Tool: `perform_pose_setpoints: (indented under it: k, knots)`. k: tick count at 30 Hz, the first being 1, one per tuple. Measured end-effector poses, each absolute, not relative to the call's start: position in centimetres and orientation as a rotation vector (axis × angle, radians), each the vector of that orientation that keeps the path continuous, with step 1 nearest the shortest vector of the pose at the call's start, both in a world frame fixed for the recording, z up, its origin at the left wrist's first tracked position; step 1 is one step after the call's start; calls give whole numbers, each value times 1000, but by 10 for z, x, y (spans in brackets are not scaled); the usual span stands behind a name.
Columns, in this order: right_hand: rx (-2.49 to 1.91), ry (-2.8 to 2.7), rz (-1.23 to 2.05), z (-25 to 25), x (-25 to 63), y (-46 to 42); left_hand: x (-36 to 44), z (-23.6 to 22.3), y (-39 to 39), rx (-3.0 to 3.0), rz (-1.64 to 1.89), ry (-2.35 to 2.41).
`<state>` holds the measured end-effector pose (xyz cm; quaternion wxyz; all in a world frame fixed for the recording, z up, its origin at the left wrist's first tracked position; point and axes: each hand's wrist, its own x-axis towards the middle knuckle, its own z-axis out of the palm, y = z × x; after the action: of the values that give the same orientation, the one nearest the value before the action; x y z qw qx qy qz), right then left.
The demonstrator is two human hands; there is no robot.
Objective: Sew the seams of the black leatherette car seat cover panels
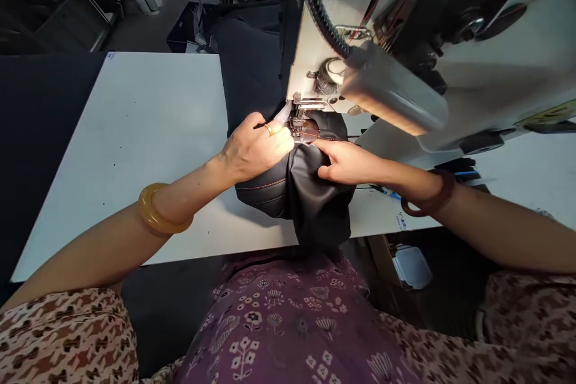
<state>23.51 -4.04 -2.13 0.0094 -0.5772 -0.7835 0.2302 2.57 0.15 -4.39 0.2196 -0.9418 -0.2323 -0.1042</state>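
Note:
A black leather-like cover (pixel 321 192) with orange stitch lines lies bunched under the presser foot (pixel 298 123) of a sewing machine (pixel 310 81). On the left of the foot, my left hand (pixel 258 147) is closed, fingers curled on the cover's edge. A pale strip (pixel 284 113) sticks up beside those fingers; whether they grip it is unclear. My right hand (pixel 348 162) pinches the cover just right of the foot, index finger close to the needle area. Part of the cover hangs over the table's front edge. The fingertips of my left hand are partly hidden.
The white table (pixel 157 132) stretches left. A large dark sheet of material (pixel 249 60) lies behind the foot. A lamp-like tube (pixel 396 90) and braided hose (pixel 319 6) hang over the right side. Blue-marked tools (pixel 465 174) lie at right; a white container (pixel 411 267) sits below.

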Motion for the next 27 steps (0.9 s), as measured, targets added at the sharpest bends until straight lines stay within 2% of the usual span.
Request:
perform_pose_setpoints:
  k: [3,6,11,17,20,27]
  knots:
    - [-1672,-2187,1164,-14,229,-34,20,-56,-18,-2531,-503,-665]
    - [-1659,-1985,1343,-12,228,-32,22,-74,-51,-2528,-648,-815]
    - [-1606,-1726,1555,-14,226,-31,27,-93,-75,-2511,-662,-1069]
    - [-1575,-1410,1626,-25,222,-22,15,-71,-43,-2569,-493,-972]
    - [-1553,-1425,1619,-33,220,-16,14,-65,-34,-2561,-403,-873]
    - [-1782,-1884,1162,-34,215,-21,21,-65,-34,-2424,-367,-762]
